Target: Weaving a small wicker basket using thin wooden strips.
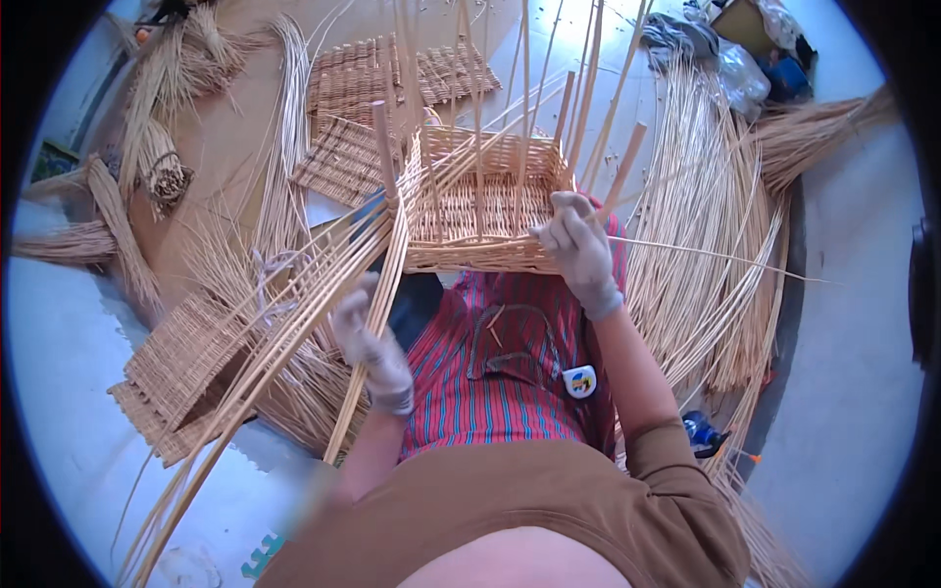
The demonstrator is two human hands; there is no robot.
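A half-woven wicker basket [480, 257], rectangular and tan, rests over my lap. Thin upright stakes rise from its sides and thicker wooden posts stand at its corners. My right hand [580, 250], in a pale glove, is closed on the basket's near right corner. My left hand [372, 353], also gloved and slightly blurred, is below the near left corner with its fingers apart. Beside it, a bundle of long wicker strands [284, 338] fans from that corner down to the lower left. One pair of strands crosses the left hand; its contact with them is unclear.
Loose wicker strands [701, 225] cover the floor on the right. Woven panels [353, 78] lie beyond the basket, with another woven piece [191, 358] at left. Tied bundles [162, 167] are at far left. Plastic bags [742, 76] sit at far right; a blue object [701, 431] is by my right elbow.
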